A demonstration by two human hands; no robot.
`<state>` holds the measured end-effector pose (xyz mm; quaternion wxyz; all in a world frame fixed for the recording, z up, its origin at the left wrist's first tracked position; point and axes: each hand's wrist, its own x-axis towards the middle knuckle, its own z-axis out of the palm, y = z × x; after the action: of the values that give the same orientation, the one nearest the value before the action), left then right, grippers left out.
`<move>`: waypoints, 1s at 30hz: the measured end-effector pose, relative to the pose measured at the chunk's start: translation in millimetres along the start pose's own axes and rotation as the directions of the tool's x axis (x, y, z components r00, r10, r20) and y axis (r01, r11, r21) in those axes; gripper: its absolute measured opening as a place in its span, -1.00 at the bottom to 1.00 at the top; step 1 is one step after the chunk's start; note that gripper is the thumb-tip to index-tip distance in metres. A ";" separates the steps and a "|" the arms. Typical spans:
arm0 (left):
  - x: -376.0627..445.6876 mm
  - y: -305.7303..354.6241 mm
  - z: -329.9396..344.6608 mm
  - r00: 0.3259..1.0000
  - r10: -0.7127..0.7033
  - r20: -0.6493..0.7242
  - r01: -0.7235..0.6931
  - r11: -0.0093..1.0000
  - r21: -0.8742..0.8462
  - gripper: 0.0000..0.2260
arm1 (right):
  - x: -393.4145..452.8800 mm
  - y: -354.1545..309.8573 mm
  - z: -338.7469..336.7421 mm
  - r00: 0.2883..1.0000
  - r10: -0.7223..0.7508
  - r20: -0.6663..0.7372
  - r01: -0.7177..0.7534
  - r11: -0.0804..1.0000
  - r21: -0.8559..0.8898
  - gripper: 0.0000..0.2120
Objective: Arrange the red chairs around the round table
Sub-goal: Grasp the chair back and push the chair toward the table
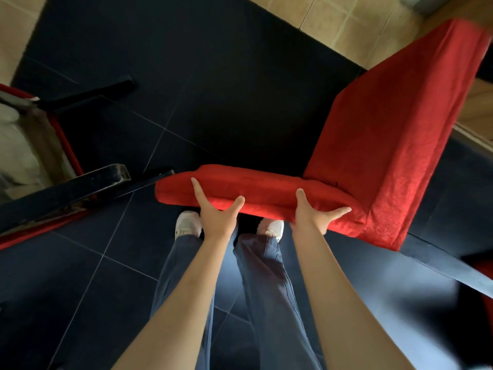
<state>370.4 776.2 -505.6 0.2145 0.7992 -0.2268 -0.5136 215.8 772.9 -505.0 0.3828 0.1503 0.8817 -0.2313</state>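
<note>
A red fabric-covered chair (pixel 378 145) hangs tilted above the dark tiled floor, its backrest reaching up to the right. The padded seat's near edge faces me. My left hand (pixel 216 213) grips that edge on the left, thumb and forefinger spread over the fabric and the other fingers hidden beneath. My right hand (pixel 313 213) grips the same edge further right in the same way. One black chair leg (pixel 442 265) juts out at the lower right. A second red chair (pixel 57 145) lies tipped at the left, showing its underside and black legs. No round table is in view.
Dark floor tiles (pixel 213 89) fill the middle, with beige tiles (pixel 344 25) at the top right and top left. My feet in white shoes (pixel 186 222) stand just under the seat. The tipped chair's black legs (pixel 66 188) stick out toward the middle.
</note>
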 end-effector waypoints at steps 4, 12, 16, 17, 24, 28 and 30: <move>-6.9 0.5 -23.9 0.998 0.035 0.045 -0.045 0.968 0.245 -0.05 | -7.7 1.3 -11.4 0.997 -0.038 0.074 0.050 0.985 -0.166 0.13; 4.6 -13.2 -69.9 0.954 0.295 0.044 -0.267 0.777 0.570 -0.30 | -23.2 15.0 -23.0 0.900 -0.365 0.239 0.435 0.715 -0.547 -0.05; 21.3 -8.9 -86.1 0.868 0.478 0.137 -0.423 0.565 0.708 -0.40 | -30.8 14.8 -8.6 0.735 -0.540 0.409 0.648 0.383 -0.658 -0.14; 25.6 -8.0 -88.4 0.833 0.523 0.179 -0.470 0.499 0.728 -0.41 | -32.9 14.0 -4.2 0.693 -0.568 0.443 0.674 0.294 -0.678 -0.16; 46.3 -5.0 -89.0 0.685 0.613 0.393 -0.664 0.304 0.683 -0.41 | -33.9 19.5 20.2 0.543 -0.644 0.539 0.703 -0.002 -0.711 -0.21; 61.7 -7.3 -92.6 0.656 0.630 0.415 -0.705 0.317 0.634 -0.36 | -28.5 26.3 27.5 0.497 -0.636 0.591 0.732 -0.059 -0.679 -0.14; 68.8 -7.3 -94.6 0.647 0.634 0.423 -0.713 0.307 0.631 -0.32 | -22.6 22.9 28.8 0.499 -0.589 0.635 0.745 -0.083 -0.662 -0.10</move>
<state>483.8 752.3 -523.6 0.0446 0.6152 -0.7400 -0.2684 258.2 775.3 -512.1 0.2879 -0.5603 0.7667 0.1239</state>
